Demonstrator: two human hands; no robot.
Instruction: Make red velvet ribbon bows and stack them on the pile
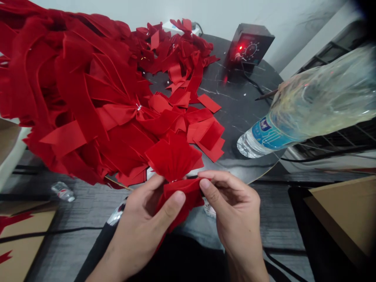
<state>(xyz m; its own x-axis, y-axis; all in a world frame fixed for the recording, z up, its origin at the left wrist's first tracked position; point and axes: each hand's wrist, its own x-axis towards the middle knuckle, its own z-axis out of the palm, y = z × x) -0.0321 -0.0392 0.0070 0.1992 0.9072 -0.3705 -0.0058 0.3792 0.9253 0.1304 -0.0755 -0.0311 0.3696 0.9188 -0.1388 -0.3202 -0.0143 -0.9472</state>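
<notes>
Both hands pinch a gathered red velvet ribbon (pixel 182 196) just above my lap, and its pleated top fans out (pixel 173 156) towards the table. My left hand (pixel 141 223) grips the ribbon's left side, with the thumb pressed on the folds. My right hand (pixel 235 211) pinches its right edge between thumb and forefinger. Beyond my hands, a large heap of finished red ribbon bows (pixel 73 98) spreads across the left of the view. A small metal clip (pixel 138 107) shows at the centre of one bow. Loose cut red strips (pixel 205 137) lie close to the fan.
A dark marble-patterned round table (pixel 235 94) bears the ribbons and a black dial control box (pixel 249 45) with a lit red lamp. A large plastic water bottle (pixel 308 105) lies at the right. Cardboard sheets (pixel 337 211) sit low on the right, and a small bottle (pixel 62 191) lies on the floor.
</notes>
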